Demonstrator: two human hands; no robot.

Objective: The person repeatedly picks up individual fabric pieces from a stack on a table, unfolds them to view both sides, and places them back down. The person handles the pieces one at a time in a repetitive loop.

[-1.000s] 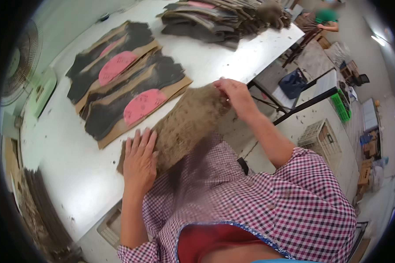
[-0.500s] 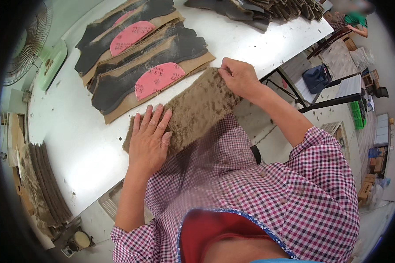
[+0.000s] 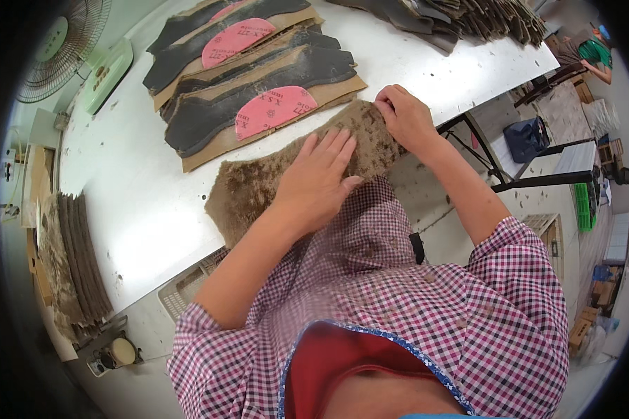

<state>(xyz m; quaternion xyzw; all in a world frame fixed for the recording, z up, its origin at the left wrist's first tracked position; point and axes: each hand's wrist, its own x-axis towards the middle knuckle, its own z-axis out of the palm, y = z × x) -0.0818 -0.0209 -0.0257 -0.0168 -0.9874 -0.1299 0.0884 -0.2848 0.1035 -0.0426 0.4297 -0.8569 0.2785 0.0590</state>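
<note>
A brown fleecy fabric piece (image 3: 248, 188) lies along the near edge of the white table (image 3: 147, 237), its pile patchy light and dark. My left hand (image 3: 318, 174) rests flat on the middle of its surface, fingers stretched out. At the far right end of the piece, my right hand (image 3: 407, 120) pinches its upper corner between thumb and fingers. Just beyond lie dark grey shaped pieces (image 3: 210, 119) on brown sheets, with a pink half-round piece (image 3: 276, 112) on the nearest stack.
More fleecy pieces (image 3: 500, 21) are heaped at the table's far edge. A folded stack (image 3: 77, 258) stands at the left end, near a green tray (image 3: 110, 75) and a fan (image 3: 59, 45). A person in green (image 3: 594, 54) sits at the far right.
My left hand has slid rightward along the fabric, from its left end to the middle. My right hand stays at the right corner. The whole view has shifted slightly.
</note>
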